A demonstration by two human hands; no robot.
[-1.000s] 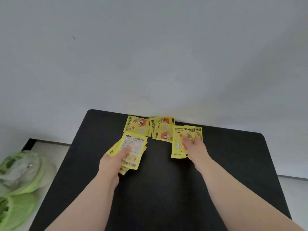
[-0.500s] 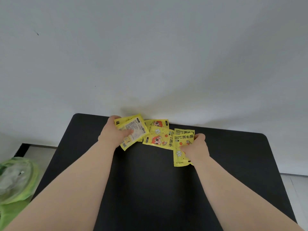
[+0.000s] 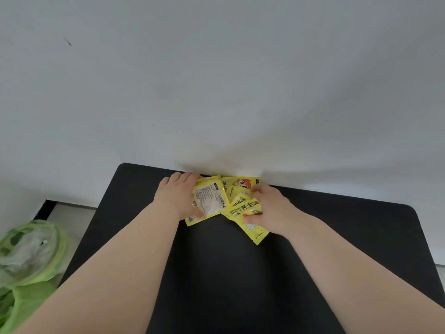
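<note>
Black surface (image 3: 216, 273) stands against white wall (image 3: 216, 80). L hand (image 3: 177, 197) grips a stack (image 3: 209, 198) of yellow sachets at the far edge, fingers curled round it, thumb on the near corner. R hand (image 3: 272, 208), just beside, pinches more sachets (image 3: 243, 208) w/ thumb on top. One sachet (image 3: 243, 183) lies at the wall betw. both hands. Green bag (image 3: 31, 256) on floor, left.

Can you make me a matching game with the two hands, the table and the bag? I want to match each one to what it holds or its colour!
1. left hand
2. right hand
3. table
4. bag

A. grips the packet with big black letters
B. green
C. grips the packet with the white label
D. black

Pairs: 1-C, 2-A, 3-D, 4-B.
</note>
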